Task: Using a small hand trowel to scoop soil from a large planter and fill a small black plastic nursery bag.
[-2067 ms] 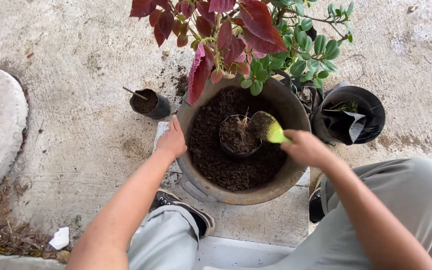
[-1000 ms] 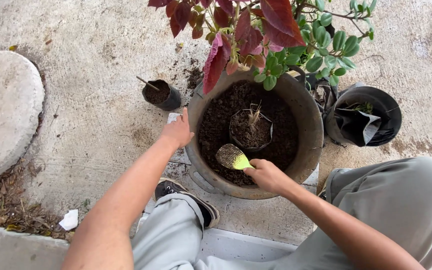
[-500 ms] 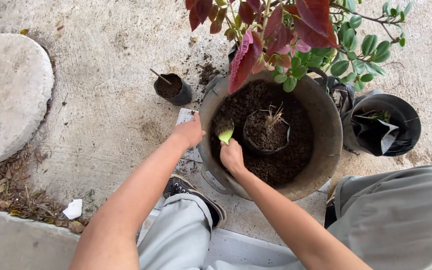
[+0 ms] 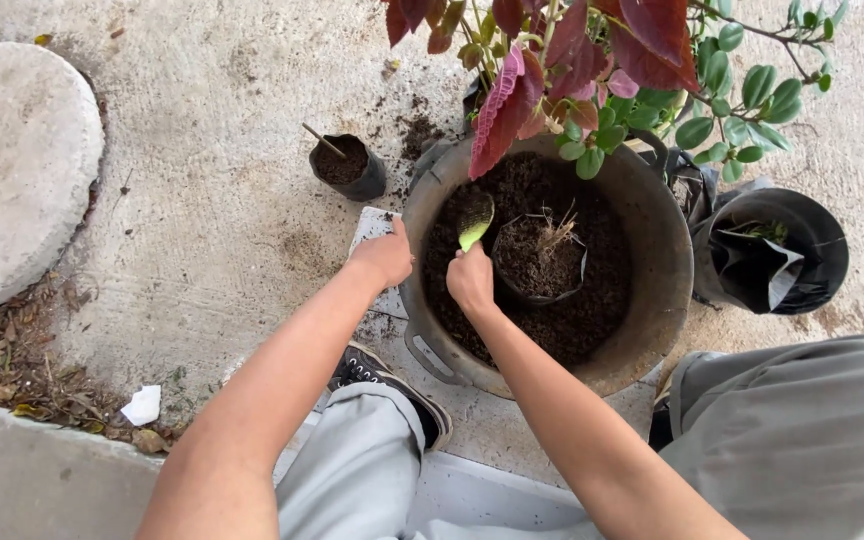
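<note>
We crouch over a big round basin (image 4: 642, 250) of dark soil (image 4: 572, 320) set on the concrete ground (image 4: 202, 200). Our right hand (image 4: 471, 281) is inside the basin on its left side, fingers curled shut around the handle of a small yellow-green trowel (image 4: 473, 222), whose dirty blade points to the far side. Our left hand (image 4: 386, 257) rests on the basin's left rim, fingers bent over the edge and gripping it.

Just right of the trowel, sunk in the soil near the middle of the basin, stands a small black nursery bag (image 4: 537, 262) holding soil and a tuft of dry stems. We judge the trowel light and stiff, easy to steer from the handle where we have it. The bag looks thin and floppy, so it would be best lifted from below or by its sides, not by the rim. The basin, loaded with soil, is probably heavy; its side handle (image 4: 422, 352) on the near left looks like the place to grab it.

A red-leaved plant (image 4: 542, 60) and a green-leaved plant (image 4: 732, 80) hang over the far rim. To the left of the basin sits a smaller bag (image 4: 348, 168) with a stick in it, and to the right an open black bag (image 4: 782, 250). A round concrete slab (image 4: 12, 160) lies far left.
</note>
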